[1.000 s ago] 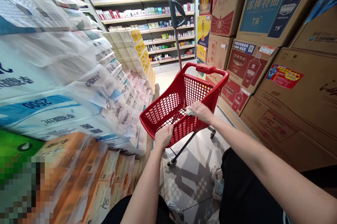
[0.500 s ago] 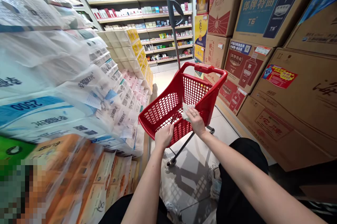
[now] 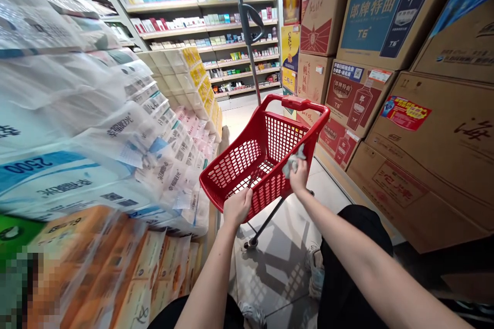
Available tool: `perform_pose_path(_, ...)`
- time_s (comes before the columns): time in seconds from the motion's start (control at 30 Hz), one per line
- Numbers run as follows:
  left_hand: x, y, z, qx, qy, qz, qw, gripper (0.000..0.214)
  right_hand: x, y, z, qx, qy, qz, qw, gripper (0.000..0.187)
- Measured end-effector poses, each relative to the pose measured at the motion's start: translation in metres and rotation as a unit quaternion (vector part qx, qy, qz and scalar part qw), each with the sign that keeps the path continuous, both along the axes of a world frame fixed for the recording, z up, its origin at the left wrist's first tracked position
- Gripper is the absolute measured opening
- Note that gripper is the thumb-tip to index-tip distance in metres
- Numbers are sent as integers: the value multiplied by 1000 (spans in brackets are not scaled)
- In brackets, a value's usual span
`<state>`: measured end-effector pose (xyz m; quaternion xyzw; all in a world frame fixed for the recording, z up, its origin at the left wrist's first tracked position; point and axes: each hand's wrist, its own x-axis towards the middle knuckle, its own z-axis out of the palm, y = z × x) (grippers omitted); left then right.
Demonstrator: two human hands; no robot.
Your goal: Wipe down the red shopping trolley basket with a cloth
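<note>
A small red plastic shopping cart (image 3: 219,169) with lattice walls stands before me, its basket holding no goods that I can see. My left hand (image 3: 237,206) grips the near rim of the basket, fingers wrapped over the edge. Closed around a crumpled pale wiping cloth (image 3: 290,165), my right hand (image 3: 299,177) is at the basket's right side wall, just below the rim. Part of the cloth sticks out above the fingers. A tall pole with a dark hook-like loop (image 3: 252,24) rises behind the cart's handle.
Packs of tissue paper (image 3: 116,133) are stacked along the left, with orange packs (image 3: 88,252) lower down. Cardboard cartons (image 3: 365,97) line the right side. Shelves of small boxed goods (image 3: 208,25) stand at the back. My legs and shoes are close below the cart.
My right hand has moved right along the basket's side wall with the cloth, which is now bunched up rather than flat. My left hand keeps its hold on the rim.
</note>
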<state>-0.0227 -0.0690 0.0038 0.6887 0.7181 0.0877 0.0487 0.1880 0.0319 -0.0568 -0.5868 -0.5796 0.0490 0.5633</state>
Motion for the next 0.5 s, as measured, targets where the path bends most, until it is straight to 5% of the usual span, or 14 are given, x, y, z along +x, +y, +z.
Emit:
perform_pose_path(0.1,6,2,-1,7,5,1,1000,50,-38,-33,-16,-13,-49,71,996,36)
perform_pose_path(0.2,9,3,-1,7,11,8,1000,49,-42,-37,-20,-51,-95,80,991,34)
perform_pose_path(0.37,9,0,1,-1,9,4,1000,49,18,15,-26,-100,-18,1,995,31)
perform_pose_path(0.5,7,-1,1,11,12,-4,1000,49,59,39,-40,-110,-13,28,993,33)
